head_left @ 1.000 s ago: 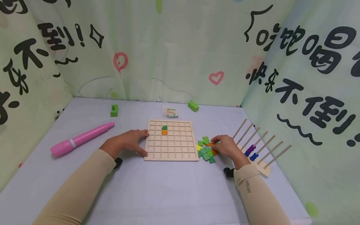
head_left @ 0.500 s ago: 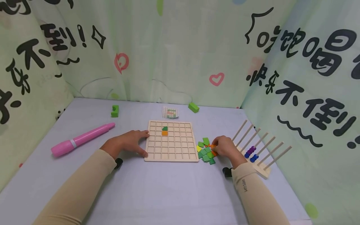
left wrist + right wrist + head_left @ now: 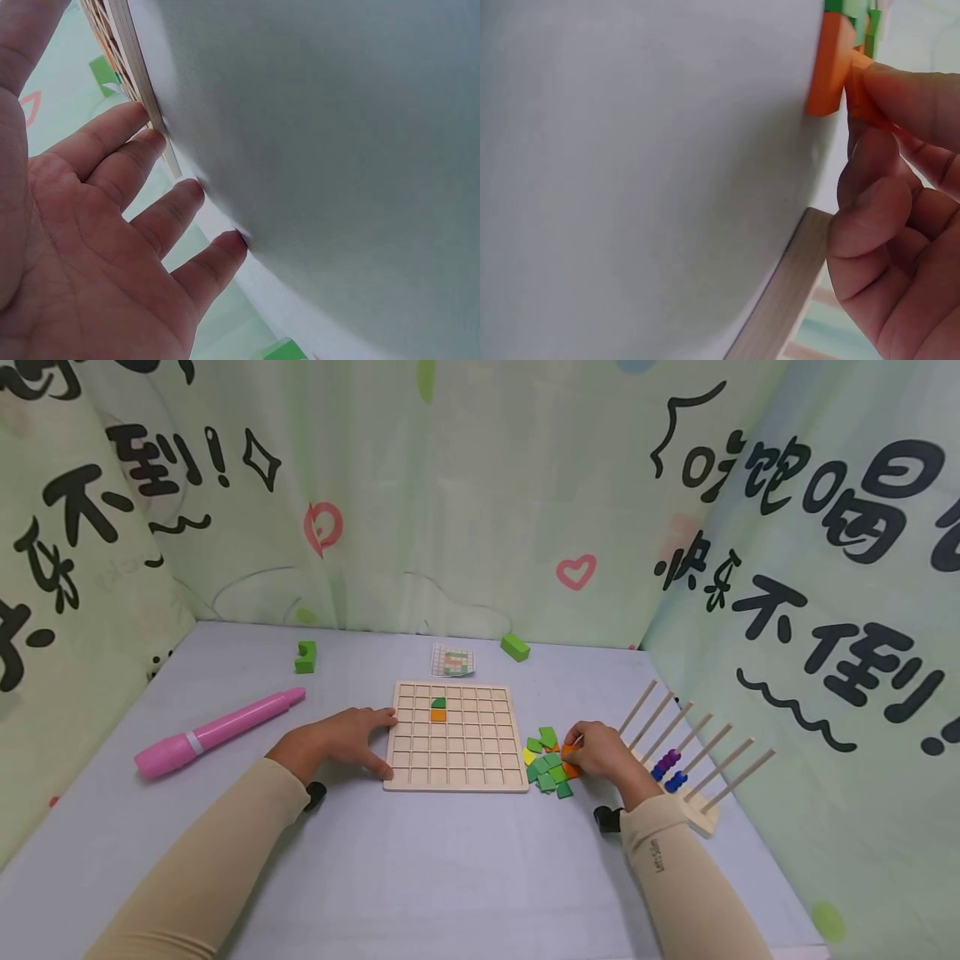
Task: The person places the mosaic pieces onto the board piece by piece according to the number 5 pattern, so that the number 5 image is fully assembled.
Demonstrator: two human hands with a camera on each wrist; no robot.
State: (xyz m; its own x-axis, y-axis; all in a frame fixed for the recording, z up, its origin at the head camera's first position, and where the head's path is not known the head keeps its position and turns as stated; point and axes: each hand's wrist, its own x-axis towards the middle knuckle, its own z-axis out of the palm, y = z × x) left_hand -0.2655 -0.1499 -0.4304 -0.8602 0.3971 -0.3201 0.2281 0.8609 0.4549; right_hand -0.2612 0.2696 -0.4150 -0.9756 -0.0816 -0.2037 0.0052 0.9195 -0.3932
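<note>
worktop (image 3: 420, 860): pale grey, carries everything; printed curtain on three sides.
grid board (image 3: 454, 735): wooden, centre of worktop; one green piece over one orange piece in upper cells.
pink marker (image 3: 217, 731): lies well left of the board.
bead rack (image 3: 686, 760): slanted wooden pegs with blue and purple beads, just right of the right hand.
left hand (image 3: 341, 742): flat on worktop, fingers straight, fingertips (image 3: 154, 136) touching the board's left edge. Holds nothing.
right hand (image 3: 603, 750): at the right side of the tile pile, grip curled, thumb and fingers pinching an orange tile (image 3: 859, 82).
tile pile (image 3: 549, 764): mostly green squares, some orange and yellow, just right of the board.
second orange tile (image 3: 829, 64): lies on the worktop, touching the pinched one.
green blocks (image 3: 304, 656): two, far side of worktop, well apart.
pattern card (image 3: 453, 661): small, just behind the board.
</note>
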